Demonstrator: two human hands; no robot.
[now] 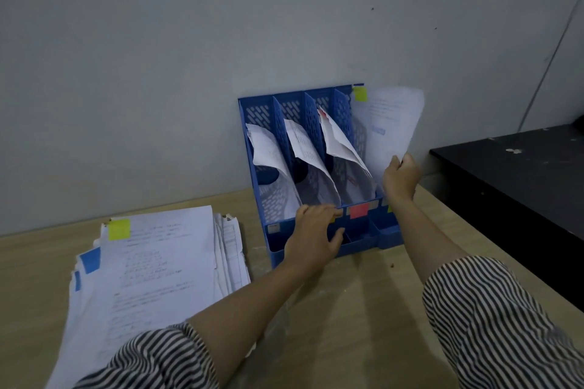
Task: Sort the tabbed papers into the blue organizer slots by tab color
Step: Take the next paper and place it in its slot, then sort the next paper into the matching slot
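Right hand (400, 174) pinching the lower edge of a sheet (390, 123) with a yellow tab (360, 94), holding it upright at the organizer's (316, 230) rightmost slot, against the wall (189, 57). Left hand (316, 234) resting with loosely spread fingers on the organizer's front edge, gripping nothing, just beside a red label (359, 210). Remaining stack (158, 271) lying on the tabletop (331, 309) left of the organizer, top sheet carrying a yellow tab (119, 229), blue tabs (90, 259) showing below; three left slots each holding slumped papers (305, 145).
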